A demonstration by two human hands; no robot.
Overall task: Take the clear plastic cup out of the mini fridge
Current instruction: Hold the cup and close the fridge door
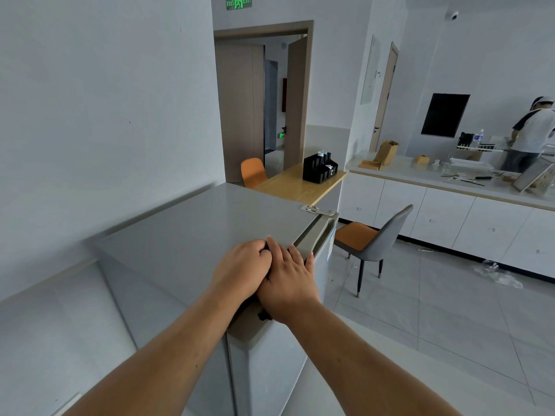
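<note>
Cup: hidden from you; fridge door (315, 235) looks closed. Your left hand (240, 270) curled, right hand (289, 277) flat, both on its top edge. Open floor right.

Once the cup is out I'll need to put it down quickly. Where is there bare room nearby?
The fridge top is bare from the wall to both hands, left and right, at its front edge. The wooden counter behind is free except the black organizer at its far end. The long white counter is cluttered.
</note>
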